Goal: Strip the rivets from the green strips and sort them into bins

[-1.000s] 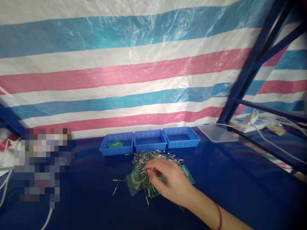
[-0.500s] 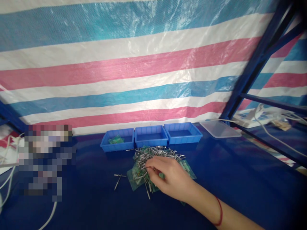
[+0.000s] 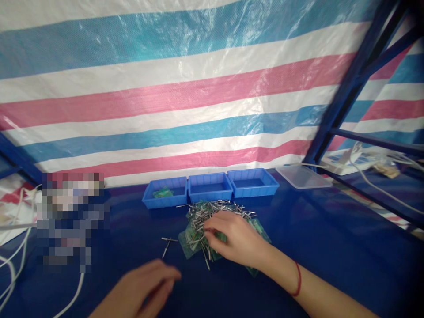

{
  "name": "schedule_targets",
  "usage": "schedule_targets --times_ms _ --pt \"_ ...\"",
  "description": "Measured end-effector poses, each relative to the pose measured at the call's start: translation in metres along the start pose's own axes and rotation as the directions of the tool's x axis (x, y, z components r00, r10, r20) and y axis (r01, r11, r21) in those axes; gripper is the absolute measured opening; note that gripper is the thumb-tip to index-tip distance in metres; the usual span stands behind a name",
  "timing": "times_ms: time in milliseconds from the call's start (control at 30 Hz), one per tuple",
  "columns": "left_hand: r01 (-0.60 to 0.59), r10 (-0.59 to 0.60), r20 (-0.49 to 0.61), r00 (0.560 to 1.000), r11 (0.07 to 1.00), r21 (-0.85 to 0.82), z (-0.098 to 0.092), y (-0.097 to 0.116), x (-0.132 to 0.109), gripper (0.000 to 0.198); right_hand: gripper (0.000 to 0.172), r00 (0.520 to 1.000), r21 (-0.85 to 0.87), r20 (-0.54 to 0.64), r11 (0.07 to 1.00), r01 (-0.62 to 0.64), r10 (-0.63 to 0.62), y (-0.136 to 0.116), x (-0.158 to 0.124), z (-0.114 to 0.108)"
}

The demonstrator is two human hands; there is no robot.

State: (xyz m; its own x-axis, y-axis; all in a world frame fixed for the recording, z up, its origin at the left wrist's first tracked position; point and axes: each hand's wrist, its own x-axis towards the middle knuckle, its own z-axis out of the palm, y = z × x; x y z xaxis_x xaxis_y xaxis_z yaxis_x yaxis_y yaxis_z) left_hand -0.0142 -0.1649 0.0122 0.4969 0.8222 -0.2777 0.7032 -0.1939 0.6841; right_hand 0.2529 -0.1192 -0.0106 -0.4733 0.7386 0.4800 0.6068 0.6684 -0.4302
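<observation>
Pins: a loose heap of small metal ones, lying on green bags mid-worktop, just in front of three blue trays.

Our right hand rests on the heap with its fingers bent and the tips down among the pins. We cannot tell whether it pinches one. Our left hand hovers low over the worktop, blurred, fingers loosely curled, nothing seen in it.

Two stray pins lie apart, left of the heap.

Our judgement: work from the heap's edge with the fingertips, one pin at a time. Press lightly, since the bags look slick and a shove would likely scatter pins.
</observation>
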Motion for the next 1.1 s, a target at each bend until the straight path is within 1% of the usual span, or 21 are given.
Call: schedule_targets --times_ms 33,67,100,133,167,233,300,367,500,600,700,800,900,967,1033,1100 --pt "-0.012 0.015 -0.067 0.998 0.999 0.048 -0.012 0.009 0.019 0.027 0.009 0.999 -0.019 0.015 0.999 0.041 -0.040 -0.002 -0.001 0.001" --pt "-0.018 0.050 -0.149 0.988 0.977 0.211 -0.022 0.017 0.038 0.028 0.010 0.996 -0.040 0.030 0.996 0.082 -0.081 -0.004 -0.001 0.002" --pt "-0.015 0.080 -0.171 0.982 0.936 0.353 -0.029 0.023 0.056 0.028 0.015 0.992 -0.061 0.050 0.991 0.116 -0.113 -0.006 -0.002 0.003" --pt "-0.020 0.101 -0.158 0.982 0.894 0.449 -0.034 0.028 0.071 0.026 0.020 0.988 -0.084 0.071 0.986 0.141 -0.135 -0.008 -0.002 0.005" --pt "-0.034 0.115 -0.129 0.985 0.861 0.508 -0.037 0.032 0.082 0.023 0.024 0.985 -0.110 0.092 0.982 0.154 -0.144 -0.010 -0.003 0.006" --pt "-0.060 0.114 -0.059 0.992 0.819 0.571 -0.038 0.035 0.095 0.017 0.028 0.980 -0.159 0.135 0.974 0.164 -0.143 -0.013 -0.003 0.009" --pt "-0.053 0.089 -0.033 0.995 0.806 0.589 -0.033 0.033 0.099 0.016 0.027 0.977 -0.200 0.161 0.965 0.167 -0.136 -0.013 -0.004 0.013" --pt "-0.041 0.075 -0.035 0.997 0.818 0.574 -0.029 0.028 0.097 0.017 0.024 0.978 -0.232 0.167 0.959 0.162 -0.125 -0.012 -0.003 0.017" --pt "-0.063 0.103 -0.049 0.993 0.852 0.519 -0.024 0.016 0.097 0.021 0.014 0.985 -0.265 0.144 0.955 0.133 -0.097 -0.009 -0.003 0.024" --pt "-0.078 0.134 -0.075 0.988 0.859 0.505 -0.023 0.009 0.102 0.022 0.012 0.987 -0.274 0.129 0.953 0.128 -0.096 -0.008 -0.003 0.026" --pt "-0.110 0.160 -0.068 0.985 0.877 0.467 -0.024 0.006 0.107 0.022 0.011 0.989 -0.277 0.113 0.952 0.127 -0.099 -0.008 -0.004 0.027" --pt "-0.093 0.140 -0.084 0.987 0.903 0.420 -0.029 0.006 0.107 0.022 0.011 0.989 -0.272 0.112 0.954 0.122 -0.095 -0.009 -0.004 0.028" --pt "-0.065 0.134 -0.154 0.979 0.920 0.387 -0.037 0.008 0.104 0.020 0.011 0.990 -0.260 0.113 0.959 0.112 -0.085 -0.009 -0.004 0.029" --pt "-0.054 0.145 -0.217 0.965 0.924 0.378 -0.043 0.008 0.102 0.021 0.010 0.991 -0.250 0.105 0.963 0.101 -0.077 -0.009 -0.005 0.029" --pt "-0.041 0.158 -0.294 0.943 0.930 0.366 -0.049 0.008 0.101 0.021 0.010 0.993 -0.239 0.098 0.966 0.093 -0.071 -0.010 -0.005 0.030" --pt "-0.041 0.178 -0.396 0.901 0.943 0.329 -0.052 0.008 0.102 0.021 0.010 0.994 -0.232 0.088 0.969 0.085 -0.066 -0.012 -0.005 0.029"
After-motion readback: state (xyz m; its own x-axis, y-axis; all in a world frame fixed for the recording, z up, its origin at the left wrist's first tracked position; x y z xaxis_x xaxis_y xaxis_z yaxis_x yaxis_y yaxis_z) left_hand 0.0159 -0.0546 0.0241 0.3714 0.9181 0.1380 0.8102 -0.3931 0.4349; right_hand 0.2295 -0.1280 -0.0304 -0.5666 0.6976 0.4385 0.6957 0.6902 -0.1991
